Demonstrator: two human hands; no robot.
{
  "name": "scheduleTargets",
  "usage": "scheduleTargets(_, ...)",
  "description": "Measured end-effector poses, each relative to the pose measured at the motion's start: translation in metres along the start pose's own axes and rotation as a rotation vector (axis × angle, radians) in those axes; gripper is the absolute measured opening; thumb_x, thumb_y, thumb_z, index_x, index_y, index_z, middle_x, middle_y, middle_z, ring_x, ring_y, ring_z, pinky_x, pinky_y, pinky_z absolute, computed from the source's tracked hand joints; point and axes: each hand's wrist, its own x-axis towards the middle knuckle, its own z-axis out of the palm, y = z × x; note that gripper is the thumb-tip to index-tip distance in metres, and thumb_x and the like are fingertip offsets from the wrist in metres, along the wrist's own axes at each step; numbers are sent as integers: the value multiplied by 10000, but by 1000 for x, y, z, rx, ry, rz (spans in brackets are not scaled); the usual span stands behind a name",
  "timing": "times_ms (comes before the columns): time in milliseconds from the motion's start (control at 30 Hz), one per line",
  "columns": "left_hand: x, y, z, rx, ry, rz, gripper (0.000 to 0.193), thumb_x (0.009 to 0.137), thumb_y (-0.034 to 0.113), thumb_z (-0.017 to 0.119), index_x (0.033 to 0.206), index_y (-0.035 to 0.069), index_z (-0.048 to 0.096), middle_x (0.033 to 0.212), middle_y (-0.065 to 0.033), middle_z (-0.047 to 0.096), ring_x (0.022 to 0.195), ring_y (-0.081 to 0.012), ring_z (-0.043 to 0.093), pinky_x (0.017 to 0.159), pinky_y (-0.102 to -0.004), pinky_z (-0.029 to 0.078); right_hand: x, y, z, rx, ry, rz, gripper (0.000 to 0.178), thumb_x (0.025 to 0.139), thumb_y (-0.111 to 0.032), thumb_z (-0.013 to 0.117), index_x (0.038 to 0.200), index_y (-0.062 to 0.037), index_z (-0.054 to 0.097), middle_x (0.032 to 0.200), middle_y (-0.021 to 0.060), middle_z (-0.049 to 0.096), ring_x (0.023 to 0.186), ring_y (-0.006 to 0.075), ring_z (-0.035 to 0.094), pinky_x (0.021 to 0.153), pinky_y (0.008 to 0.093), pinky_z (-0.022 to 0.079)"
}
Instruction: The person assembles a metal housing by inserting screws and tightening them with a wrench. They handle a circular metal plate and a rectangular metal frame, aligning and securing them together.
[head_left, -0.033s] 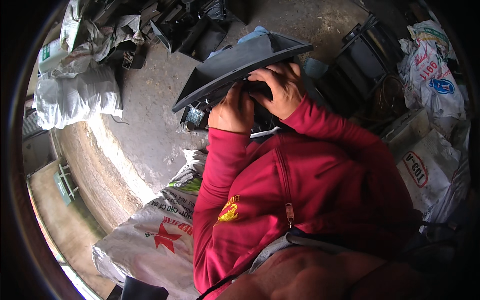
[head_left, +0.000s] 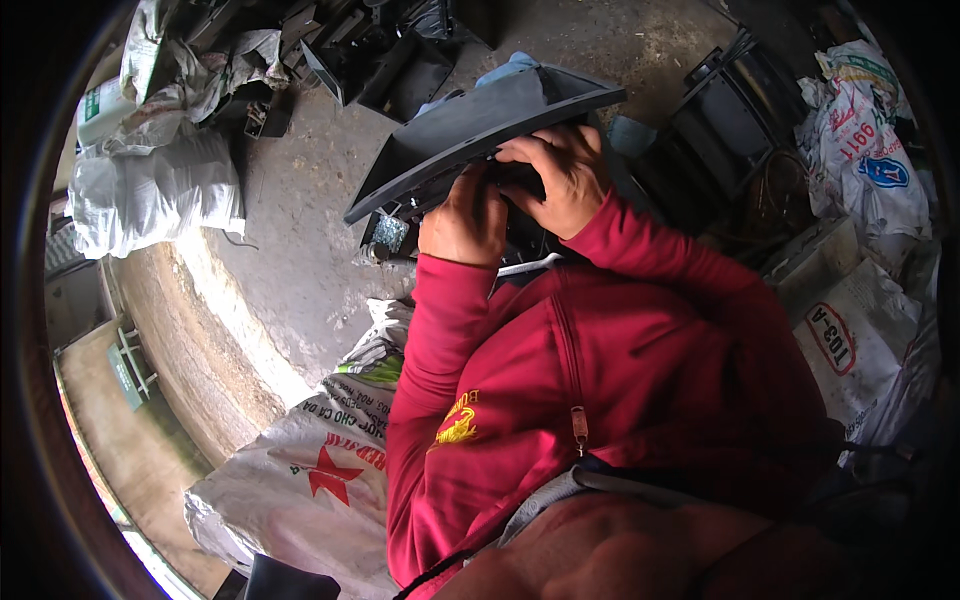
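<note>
A person in a red zipped jacket (head_left: 640, 350) takes up most of the head view, both sleeves reaching forward. Grey concrete floor (head_left: 290, 210) spreads out beyond, with a strip of bright light falling across the ground on the left. Next in size is a white sack (head_left: 320, 520) printed with a red star, beside the person's left elbow.

The dark frame (head_left: 460, 122) is in front of the person's chest, raised at the hands. Its long axis runs slantwise from left to right: the left end points toward the person and sits lower in view, while the right end points up and away. A thick, straight rim forms the near long side; past it a smooth grey wall slopes back to the far side. Which end is its top cannot be told.

Dark panels (head_left: 725, 120) lean together to the right, and a white wrapped bundle (head_left: 155, 200) lies at far left. A smaller printed bag (head_left: 860, 150) stands by the right edge.

The right hand (head_left: 560, 185) is against the near rim, fingers curled and thumb apart from the index finger. The left hand (head_left: 465, 222) is just beside it, knuckles bent, its fingertips at the rim's underside. The fingertips are partly hidden, so whether either one grips the frame or a small part cannot be told.

Smallest is a container of shiny bits (head_left: 390, 234), near the frame's left end.
</note>
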Motion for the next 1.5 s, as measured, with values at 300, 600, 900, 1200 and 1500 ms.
scheduleTargets(300,0,-16,4,-682,-67,-10,420,936,110,598,1312,-50,501,832,-47,668,803,-106,602,763,-232,479,1,4,1,69,-17,-4,637,676,-175,814,1248,-220,535,1009,-140,691,1052,131,554,945,406,316)
scheduleTargets(600,-9,-14,-1,-618,-203,-133,484,926,83,613,1365,-16,433,998,-39,607,770,-48,508,738,-195,418,-4,16,8,53,13,-83,641,693,-150,802,1269,-216,528,1050,-129,678,1044,132,556,932,400,318)
scheduleTargets(900,-7,-20,4,-577,-162,-17,460,928,81,620,1343,-4,439,933,-21,603,768,-51,520,709,-198,429,-3,18,9,50,6,-92,664,688,-177,808,1287,-222,525,1049,-136,665,1003,135,562,901,393,328)
scheduleTargets(1200,-6,-19,5,-541,-96,38,465,925,83,616,1351,13,446,816,-28,631,732,-69,573,671,-229,459,-3,20,9,43,-3,-87,669,681,-197,816,1282,-234,527,1042,-135,657,1006,153,561,891,396,328)
scheduleTargets(1500,-1,-8,-7,14,7,258,520,848,151,681,1340,109,519,958,-141,710,727,-295,706,630,-359,553,-2,18,6,41,-7,-67,649,659,-203,828,1253,-248,570,1000,-67,632,1007,172,565,894,395,337)
